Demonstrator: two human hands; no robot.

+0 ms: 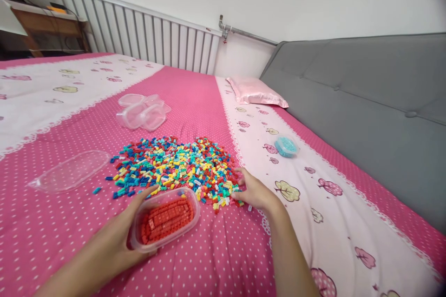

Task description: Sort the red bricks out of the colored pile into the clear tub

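My left hand (134, 227) grips the side of a clear plastic container (198, 211), tilted toward me, with rows of red building bricks (169, 220) inside. Beyond it spreads a wide pile of small building bricks (177, 162) in blue, teal, yellow, red, green and white. At the pile's right edge is my right hand (251, 190), its fingers apart and curved near the bricks. Whether its fingertips touch a brick is too small to tell.
A long clear lid (73, 171) lies left of the pile, and several clear containers (144, 111) are heaped behind it. To the right sits a lidded tub of light blue bricks (286, 147). A pink pillow (257, 91) rests near the grey headboard (365, 78). The bedspread (188, 85) has soft folds.
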